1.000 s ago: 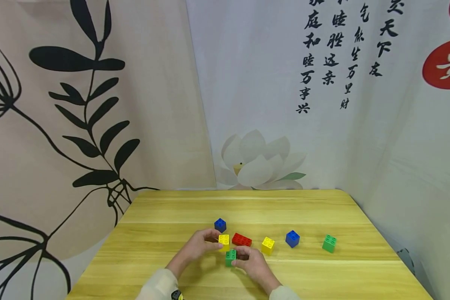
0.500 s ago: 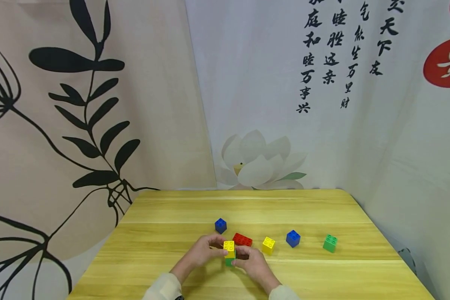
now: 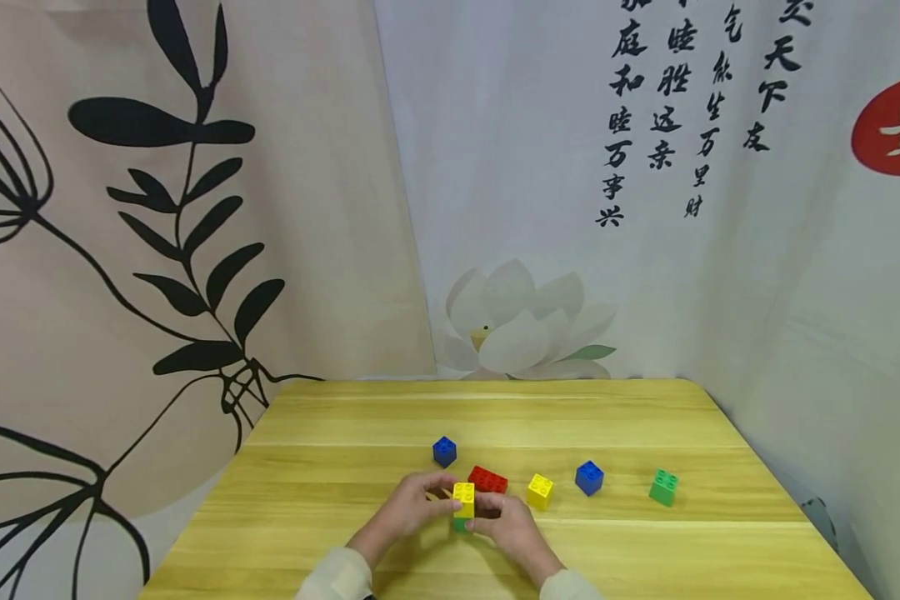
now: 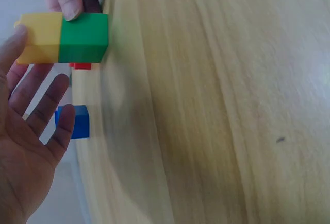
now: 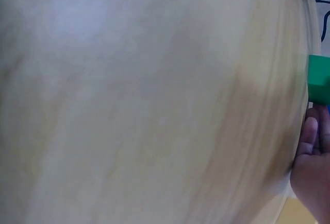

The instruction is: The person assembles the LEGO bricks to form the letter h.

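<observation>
Green brick, fuller from left wrist

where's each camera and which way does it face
Head: on the head, facing forward and down at the table; left grip, right grip and sleeves show.
Left wrist: worn there, facing yellow block and green block; both grips show.
Right wrist: worn there, facing mostly table; right grip shows.
Both wrist views share the green block.

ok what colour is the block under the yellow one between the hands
Green; the lower block shows best in the left wrist view.
</observation>
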A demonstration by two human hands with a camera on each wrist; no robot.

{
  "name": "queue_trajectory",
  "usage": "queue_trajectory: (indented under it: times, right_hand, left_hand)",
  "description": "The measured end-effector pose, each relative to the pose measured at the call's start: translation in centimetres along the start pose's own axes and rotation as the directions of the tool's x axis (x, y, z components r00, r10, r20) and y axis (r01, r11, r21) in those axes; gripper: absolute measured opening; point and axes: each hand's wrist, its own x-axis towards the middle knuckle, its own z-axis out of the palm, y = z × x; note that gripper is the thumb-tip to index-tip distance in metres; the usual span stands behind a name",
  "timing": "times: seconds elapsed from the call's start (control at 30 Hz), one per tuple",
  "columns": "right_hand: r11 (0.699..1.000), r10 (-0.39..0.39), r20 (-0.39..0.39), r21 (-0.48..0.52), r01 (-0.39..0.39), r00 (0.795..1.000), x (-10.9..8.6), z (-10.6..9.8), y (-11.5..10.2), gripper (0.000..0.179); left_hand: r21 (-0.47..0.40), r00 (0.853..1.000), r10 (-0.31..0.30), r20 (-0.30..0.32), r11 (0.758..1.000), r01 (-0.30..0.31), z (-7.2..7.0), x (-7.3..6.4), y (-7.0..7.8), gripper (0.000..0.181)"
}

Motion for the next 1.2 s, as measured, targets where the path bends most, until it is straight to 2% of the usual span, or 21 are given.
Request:
queue_trajectory:
  times: [0.3,0.53,0.73,0.97,1.2]
  right_hand:
    - [1.000,-0.002,-0.011,0.009,0.002,1.000,0.0,0.2,0.2,0.038]
    - [1.000,0.008,-0.018,0.003,-0.008,1.000,-0.1,0.3,-0.1,0.041]
    - [0.999,0.035,-0.008,0.004,-0.034,0.999,0.0,0.2,0.1,0.041]
    - [0.998,0.057,-0.016,-0.008,-0.057,0.998,0.0,0.2,0.0,0.037]
    - [0.997,0.077,-0.023,-0.022,-0.078,0.997,0.0,0.3,-0.1,0.037]
  left_hand:
    - [-0.009,1.000,-0.014,-0.007,1.000,0.014,0.2,-0.3,-0.2,0.036]
    - [0.024,1.000,0.002,0.009,1.000,-0.002,-0.3,-0.1,-0.2,0.032]
    - [0.069,1.000,0.023,0.004,0.997,-0.023,-1.3,0.0,-0.4,0.030]
    - [0.079,1.000,-0.011,-0.014,0.997,0.012,-3.1,-0.6,-0.8,0.031]
    - [0.124,0.998,-0.043,-0.048,0.991,0.048,-5.0,-1.4,-1.8,0.038]
